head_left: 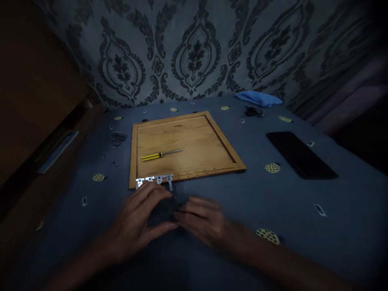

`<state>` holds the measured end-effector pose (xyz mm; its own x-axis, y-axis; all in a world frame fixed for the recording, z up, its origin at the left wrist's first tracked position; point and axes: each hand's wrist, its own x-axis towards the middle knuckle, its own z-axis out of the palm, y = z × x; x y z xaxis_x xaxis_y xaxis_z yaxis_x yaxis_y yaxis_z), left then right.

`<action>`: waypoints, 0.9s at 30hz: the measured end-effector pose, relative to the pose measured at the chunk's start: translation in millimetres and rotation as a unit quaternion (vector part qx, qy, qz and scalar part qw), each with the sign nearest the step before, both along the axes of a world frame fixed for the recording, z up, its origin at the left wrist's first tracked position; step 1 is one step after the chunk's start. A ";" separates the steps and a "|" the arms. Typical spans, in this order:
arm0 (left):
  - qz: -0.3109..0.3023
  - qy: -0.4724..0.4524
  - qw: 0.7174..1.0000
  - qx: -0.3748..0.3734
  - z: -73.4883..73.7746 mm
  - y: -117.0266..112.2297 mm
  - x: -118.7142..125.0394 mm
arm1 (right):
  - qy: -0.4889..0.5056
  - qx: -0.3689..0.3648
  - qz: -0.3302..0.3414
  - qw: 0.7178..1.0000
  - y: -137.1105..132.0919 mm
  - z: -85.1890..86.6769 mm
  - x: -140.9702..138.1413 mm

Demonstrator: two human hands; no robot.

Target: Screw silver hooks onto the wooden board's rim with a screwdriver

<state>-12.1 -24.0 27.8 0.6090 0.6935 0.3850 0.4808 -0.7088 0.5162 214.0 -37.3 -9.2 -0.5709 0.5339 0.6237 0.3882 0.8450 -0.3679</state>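
Between my two hands is a small dark object (171,205), blurred and partly hidden, so its kind does not show. My left hand (138,220) curves around it, fingers above and thumb below. Pinched fingers of my right hand (202,220) grip it from the other side. Just beyond my left fingers, several silver metal brackets (149,178) sit in a row along the near edge of a framed wooden panel (182,135). A screwdriver (162,154) with a yellow and black handle lies on the panel, its tip pointing right. Small dark holes dot the panel's near edge.
Small screws (115,164) and a tangle of dark metal pieces (119,138) lie left of the panel on the blue patterned cloth (242,206). A black flat slab (300,155) rests at right. Farther back are a dark item (254,112) and a blue cloth (259,98).
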 end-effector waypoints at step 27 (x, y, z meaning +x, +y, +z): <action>-0.012 0.109 0.989 -0.099 29.0 43.2 33.3 | 0.180 -0.186 -0.028 0.966 14.1 -7.2 8.1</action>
